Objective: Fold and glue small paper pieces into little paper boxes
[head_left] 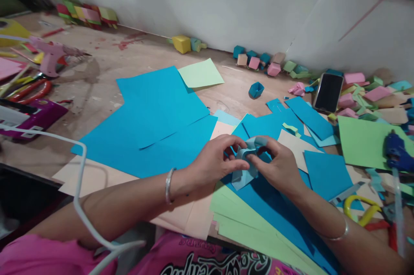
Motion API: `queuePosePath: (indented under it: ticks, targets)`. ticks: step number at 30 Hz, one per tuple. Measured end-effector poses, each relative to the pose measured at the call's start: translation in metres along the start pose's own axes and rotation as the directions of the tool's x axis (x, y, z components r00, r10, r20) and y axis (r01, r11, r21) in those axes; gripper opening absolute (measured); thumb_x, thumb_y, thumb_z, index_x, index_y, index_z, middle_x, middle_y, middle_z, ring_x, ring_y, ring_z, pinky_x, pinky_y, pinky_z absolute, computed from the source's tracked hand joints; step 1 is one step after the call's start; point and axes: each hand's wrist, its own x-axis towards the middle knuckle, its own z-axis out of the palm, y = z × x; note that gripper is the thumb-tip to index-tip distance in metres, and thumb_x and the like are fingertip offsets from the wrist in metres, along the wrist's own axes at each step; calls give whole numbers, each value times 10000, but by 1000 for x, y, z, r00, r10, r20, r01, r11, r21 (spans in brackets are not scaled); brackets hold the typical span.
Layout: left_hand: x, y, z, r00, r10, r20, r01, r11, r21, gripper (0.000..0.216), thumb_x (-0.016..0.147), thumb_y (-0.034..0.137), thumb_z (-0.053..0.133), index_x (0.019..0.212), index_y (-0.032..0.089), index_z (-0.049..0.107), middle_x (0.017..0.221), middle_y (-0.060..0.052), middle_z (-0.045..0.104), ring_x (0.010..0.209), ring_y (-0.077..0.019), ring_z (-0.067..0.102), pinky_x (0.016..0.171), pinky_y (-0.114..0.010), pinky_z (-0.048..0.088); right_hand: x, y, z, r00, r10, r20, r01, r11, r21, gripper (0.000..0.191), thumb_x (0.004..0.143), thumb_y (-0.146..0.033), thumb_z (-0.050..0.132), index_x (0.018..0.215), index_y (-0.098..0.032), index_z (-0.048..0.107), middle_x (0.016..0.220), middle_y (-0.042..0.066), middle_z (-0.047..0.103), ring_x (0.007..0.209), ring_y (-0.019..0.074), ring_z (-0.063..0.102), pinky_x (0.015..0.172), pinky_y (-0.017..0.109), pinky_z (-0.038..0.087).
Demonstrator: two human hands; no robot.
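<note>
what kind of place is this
Probably a paper-craft table: left hand and right hand pinch a light blue folded paper, blue and green paper sheets lie around, small folded paper boxes line the wall.

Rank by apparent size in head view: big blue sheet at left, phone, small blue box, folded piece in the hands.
1. big blue sheet
2. phone and folded piece: look alike, piece nearer the camera, unranked
3. small blue box
</note>
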Motion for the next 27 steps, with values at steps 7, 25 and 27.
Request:
queuePosePath:
  ticks: [7,25,27]
  targets:
    - [1,6,1,1000,-31,0,31,986,-162,232,855,362,618,1003,185,588,889,-35,616,742,-139,596,633,-277,495,-1,2,0,999,-15,-42,18,997,72,150,775,-134,604,860,-221,692,915,33,721,870,182,662,753,334,529]
    - [0,-5,9,917,-201,345,399,467,-789,232,751,255,794,855,168,605,763,16,602,708,-104,579,719,-288,451,-10,-10,-2,990,-108,-91,121,980,157,208,779,-79,639,848,-248,739,824,9,699,760,149,646,649,287,504]
    - [0,-7,10,904,-204,375,427,426,-798,251,742,255,804,849,170,593,737,27,584,681,-101,568,700,-287,448,-9,-10,-1,992,-101,-75,112,981,161,196,778,-83,640,837,-244,734,834,11,702,774,154,646,672,299,506]
